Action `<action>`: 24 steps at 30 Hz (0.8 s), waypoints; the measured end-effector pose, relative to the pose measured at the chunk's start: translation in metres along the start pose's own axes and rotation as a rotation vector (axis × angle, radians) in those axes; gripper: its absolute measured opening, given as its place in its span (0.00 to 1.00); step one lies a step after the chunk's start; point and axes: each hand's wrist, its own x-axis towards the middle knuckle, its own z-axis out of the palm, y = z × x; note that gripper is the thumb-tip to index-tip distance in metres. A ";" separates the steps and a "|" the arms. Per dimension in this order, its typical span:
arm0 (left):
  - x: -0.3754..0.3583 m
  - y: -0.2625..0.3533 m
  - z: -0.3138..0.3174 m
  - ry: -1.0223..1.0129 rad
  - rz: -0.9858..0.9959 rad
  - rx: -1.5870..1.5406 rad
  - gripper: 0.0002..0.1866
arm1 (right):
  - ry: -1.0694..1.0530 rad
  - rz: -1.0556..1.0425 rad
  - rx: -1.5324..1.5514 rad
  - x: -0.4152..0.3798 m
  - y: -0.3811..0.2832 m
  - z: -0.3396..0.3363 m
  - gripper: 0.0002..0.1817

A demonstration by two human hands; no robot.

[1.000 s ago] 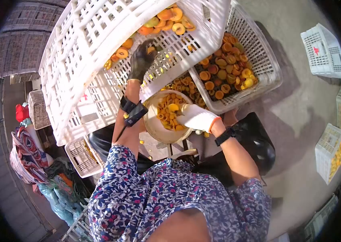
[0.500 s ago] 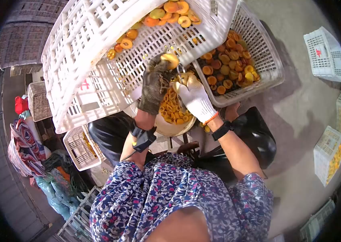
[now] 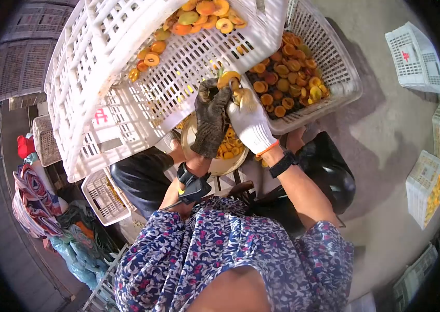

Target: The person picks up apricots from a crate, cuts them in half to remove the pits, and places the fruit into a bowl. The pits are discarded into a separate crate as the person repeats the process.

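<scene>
My left hand [image 3: 210, 117], in a dark glove, is closed on an orange fruit [image 3: 229, 79] at the lower edge of a tilted white crate [image 3: 178, 83]. Right beside it, my right hand [image 3: 251, 117], in a white glove with yellowed fingertips, is closed against the same fruit; anything else between its fingers is hidden. Below both hands sits a round tub [image 3: 191, 136] with cut orange pieces [image 3: 229, 148]. Halved fruit [image 3: 199, 18] lies in the tilted crate. More halves [image 3: 287, 75] fill part of a second crate [image 3: 334, 67] on the right.
White crates [image 3: 416, 57] [image 3: 422, 190] stand on the floor at the right. At the left are a small crate [image 3: 106, 200], a brownish basket [image 3: 46, 139], striped cloth [image 3: 35, 192] and bluish plastic bags [image 3: 77, 257]. My knees flank the tub.
My hands have come together on the fruit, my left hand shifting right and turning. The metal tool seen between them earlier no longer shows. The crates appear slightly shifted left in the view.
</scene>
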 end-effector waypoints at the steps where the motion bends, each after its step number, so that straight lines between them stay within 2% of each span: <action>1: 0.001 -0.005 -0.003 0.000 -0.001 -0.001 0.10 | 0.000 0.001 -0.001 0.001 0.004 0.001 0.14; 3: 0.002 -0.015 -0.015 -0.091 0.264 0.336 0.12 | -0.026 -0.014 0.007 0.007 0.014 0.006 0.15; 7: 0.002 -0.026 -0.027 -0.120 0.326 0.298 0.15 | -0.145 -0.077 0.149 0.005 0.013 0.003 0.16; 9: 0.003 -0.027 -0.030 -0.130 0.372 0.268 0.17 | -0.170 0.089 0.023 0.004 0.006 -0.002 0.16; 10: 0.007 -0.026 -0.034 -0.124 0.372 0.272 0.17 | -0.176 0.086 0.026 0.003 0.005 0.000 0.16; 12: 0.024 -0.022 -0.037 -0.020 0.393 0.353 0.25 | -0.153 0.054 0.041 0.003 0.006 0.002 0.16; 13: 0.015 0.006 -0.020 -0.047 0.031 -0.366 0.28 | -0.148 0.037 0.054 0.000 0.006 0.004 0.15; 14: 0.016 0.006 -0.020 -0.043 0.029 -0.367 0.28 | -0.151 0.040 0.053 0.000 0.011 0.007 0.15; 16: 0.020 0.006 -0.020 -0.196 -0.026 -0.153 0.29 | -0.259 -0.131 -0.033 -0.001 0.022 0.012 0.16; 20: 0.023 0.001 -0.020 -0.224 -0.076 -0.293 0.25 | -0.252 -0.212 0.052 -0.001 0.010 -0.002 0.17; 22: 0.024 -0.004 -0.023 -0.227 -0.099 -0.337 0.25 | -0.630 0.302 0.166 0.000 -0.027 -0.026 0.15; 23: 0.027 -0.008 -0.025 -0.367 -0.098 -0.396 0.25 | -0.654 0.166 0.262 -0.004 -0.007 -0.012 0.14; 24: 0.029 -0.013 -0.028 -0.508 -0.095 -0.454 0.24 | -0.657 0.168 0.263 -0.005 -0.002 -0.012 0.14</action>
